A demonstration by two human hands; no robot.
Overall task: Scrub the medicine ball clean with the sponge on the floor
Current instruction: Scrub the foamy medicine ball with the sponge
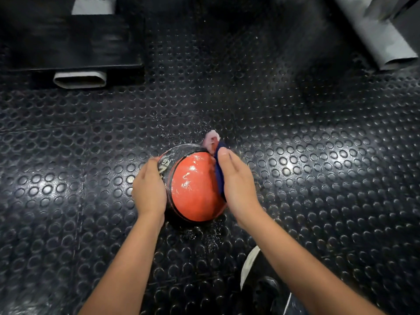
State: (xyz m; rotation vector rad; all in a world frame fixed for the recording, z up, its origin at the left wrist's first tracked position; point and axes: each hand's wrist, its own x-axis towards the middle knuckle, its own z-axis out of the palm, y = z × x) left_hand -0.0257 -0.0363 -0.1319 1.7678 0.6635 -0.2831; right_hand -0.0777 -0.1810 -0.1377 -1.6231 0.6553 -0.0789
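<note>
On the studded rubber floor [318, 155], at the left of the medicine ball [193, 189], we are steadying it with our left hand [148, 189], fingers together and cupped flat against its black panel. The ball is sitting on the floor between both hands, its orange face glistening with wet streaks. At the right, our right hand [236, 185] is pressing the sponge [219, 176] against the ball's side, fingers together, so we are judging the scrub well underway. Next we are probably needing to roll the ball to reach unwashed panels. No containers are showing.
</note>
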